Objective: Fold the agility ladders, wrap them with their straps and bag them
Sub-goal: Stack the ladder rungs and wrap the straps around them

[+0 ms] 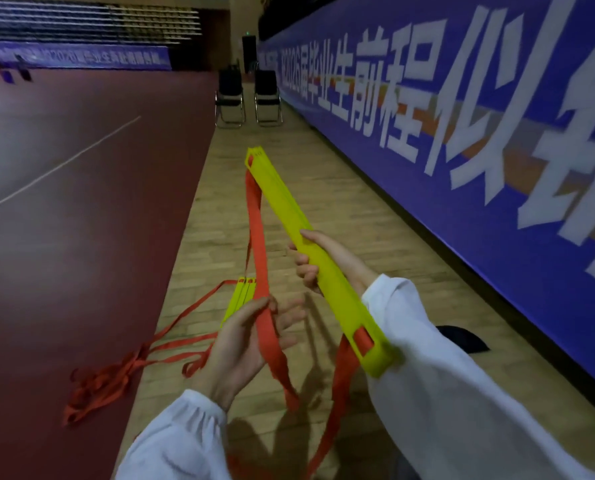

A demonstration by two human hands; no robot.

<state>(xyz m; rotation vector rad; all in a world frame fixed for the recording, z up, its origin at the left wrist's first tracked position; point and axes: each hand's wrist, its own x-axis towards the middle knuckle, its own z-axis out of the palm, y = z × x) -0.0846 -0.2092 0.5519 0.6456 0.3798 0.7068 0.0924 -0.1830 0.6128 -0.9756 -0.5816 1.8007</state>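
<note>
Head view: your right hand (318, 263) grips folded yellow rung stack (278, 199) mid-length, fingers curled round it, stack raised over wood floor (375, 216). Your left hand (251, 337) thumb-pins orange strap (257, 230) across palm, fingers loosely extended.

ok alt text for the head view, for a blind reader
A person's right hand grips a folded bundle of yellow ladder rungs while the left hand holds its orange strap, above a wooden gym floor. A second ladder lies tangled on the floor beyond; a blue banner runs along the right.
</note>
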